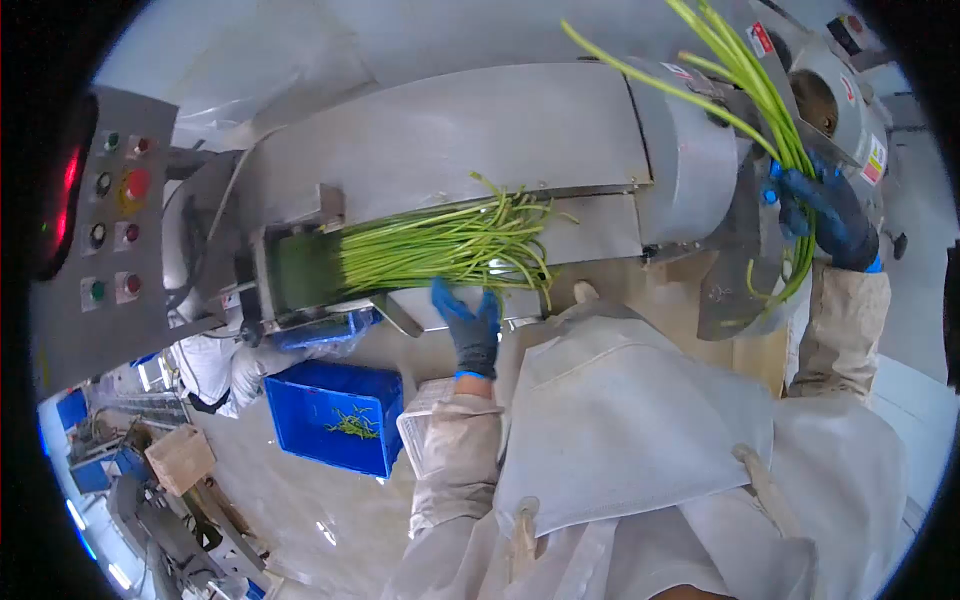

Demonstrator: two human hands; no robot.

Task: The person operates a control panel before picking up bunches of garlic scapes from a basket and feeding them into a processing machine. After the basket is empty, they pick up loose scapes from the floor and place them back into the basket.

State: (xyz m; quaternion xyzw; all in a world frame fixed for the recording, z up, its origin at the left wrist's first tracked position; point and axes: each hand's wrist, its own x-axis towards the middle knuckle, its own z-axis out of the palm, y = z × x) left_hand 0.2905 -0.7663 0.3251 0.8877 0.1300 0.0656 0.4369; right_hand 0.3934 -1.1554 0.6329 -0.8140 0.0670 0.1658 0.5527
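A thick layer of garlic scapes (430, 245), long thin green stalks, lies lengthwise on the metal feed channel (600, 228) of a machine. At the near edge of that layer is my left hand (467, 325), in a blue glove, fingers spread and fingertips right by the stalks. Off to the right, my right hand (825, 212), also gloved in blue, is wrapped round a bunch of garlic scapes (765, 95). This bunch stretches from the top of the view down past the hand, its lower ends curving over a metal tray (725, 290).
A control panel (112, 215) with buttons stands at the left. Below the channel, a blue crate (335, 415) holds a few green scraps, beside a white basket (425, 410). Someone in white clothing (225, 370) is behind the machine's left end. A rounded metal housing (690, 150) rises between my hands.
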